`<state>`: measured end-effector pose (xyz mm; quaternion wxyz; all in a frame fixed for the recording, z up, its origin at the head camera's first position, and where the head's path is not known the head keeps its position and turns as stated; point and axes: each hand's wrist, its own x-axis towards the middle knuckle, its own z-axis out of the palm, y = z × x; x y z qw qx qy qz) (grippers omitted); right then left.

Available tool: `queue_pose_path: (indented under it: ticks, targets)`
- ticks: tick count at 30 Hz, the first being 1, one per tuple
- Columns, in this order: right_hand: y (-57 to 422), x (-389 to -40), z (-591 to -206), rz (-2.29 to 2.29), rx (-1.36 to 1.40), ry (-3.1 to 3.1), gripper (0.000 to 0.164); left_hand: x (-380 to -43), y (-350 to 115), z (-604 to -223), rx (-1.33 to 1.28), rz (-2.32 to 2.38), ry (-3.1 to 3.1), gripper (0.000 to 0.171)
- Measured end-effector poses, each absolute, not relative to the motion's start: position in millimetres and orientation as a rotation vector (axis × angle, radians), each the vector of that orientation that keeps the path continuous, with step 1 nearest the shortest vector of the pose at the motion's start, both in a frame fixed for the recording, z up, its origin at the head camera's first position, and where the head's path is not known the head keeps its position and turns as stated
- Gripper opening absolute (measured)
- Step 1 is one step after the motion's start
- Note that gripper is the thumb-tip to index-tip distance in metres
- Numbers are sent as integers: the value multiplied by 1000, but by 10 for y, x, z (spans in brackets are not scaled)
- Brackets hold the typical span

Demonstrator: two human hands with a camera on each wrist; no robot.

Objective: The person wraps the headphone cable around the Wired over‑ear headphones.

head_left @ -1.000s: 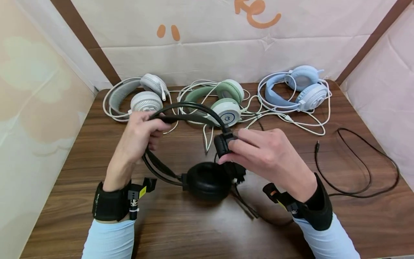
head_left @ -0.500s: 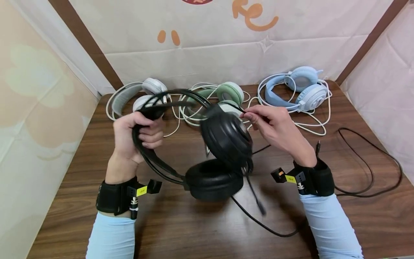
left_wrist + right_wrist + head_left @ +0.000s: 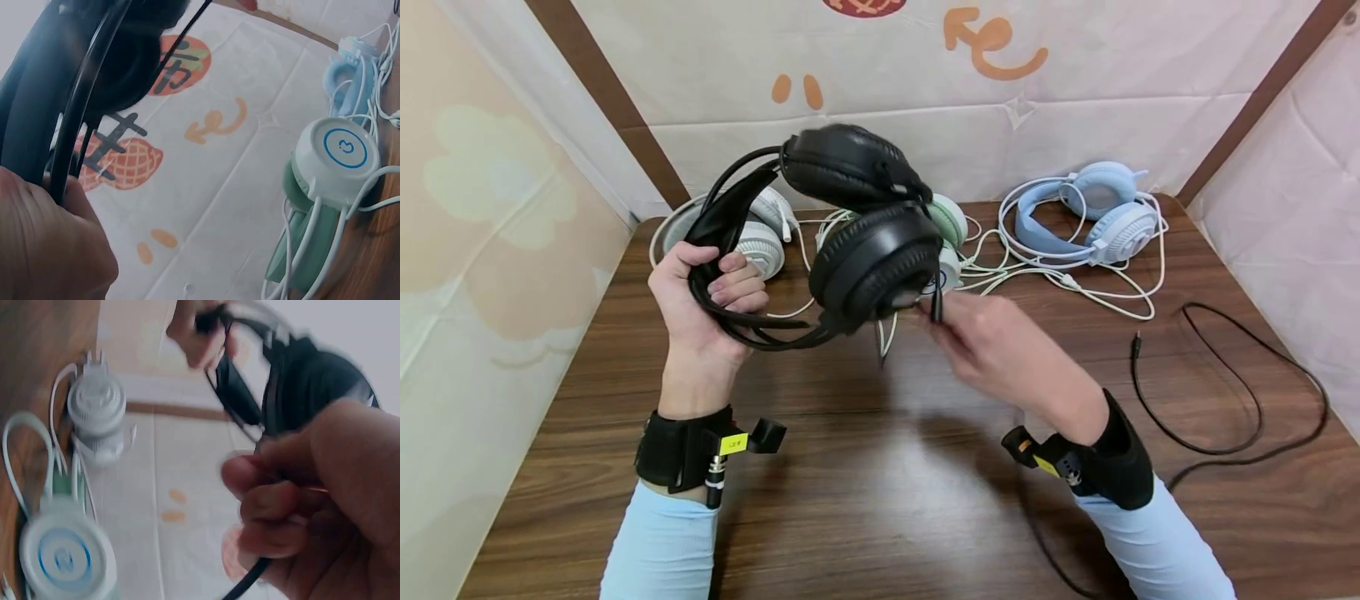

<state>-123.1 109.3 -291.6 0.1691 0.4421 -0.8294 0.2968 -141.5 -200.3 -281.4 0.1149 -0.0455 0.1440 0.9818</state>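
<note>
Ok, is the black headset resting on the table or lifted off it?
Lifted off: the left hand grips the black headset by its headband, and the left wrist view shows an ear cup against the backdrop.

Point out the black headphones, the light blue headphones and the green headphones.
Black headphones [image 3: 871,262]: head view, lower ear cup.
Light blue headphones [image 3: 1123,231]: head view, lower ear cup.
Green headphones [image 3: 336,164]: left wrist view, white ear cup shell.

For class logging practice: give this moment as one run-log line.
left hand: grips black headphones | right hand: holds black strand, identity unclear | white headphones, green headphones, blue headphones: on table
</note>
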Motion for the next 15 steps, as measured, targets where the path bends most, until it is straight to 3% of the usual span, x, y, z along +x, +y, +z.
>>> queue_pose_path:
  ticks: [5,15]
  targets:
    - [885,-1067,-2982,814,1402,-2365,7,-1430,-1999,-2819,-267,3003,494,20]
    - [895,-946,-2927,700,1329,-2471,12,-1437,-1980,-2810,-241,3088,833,34]
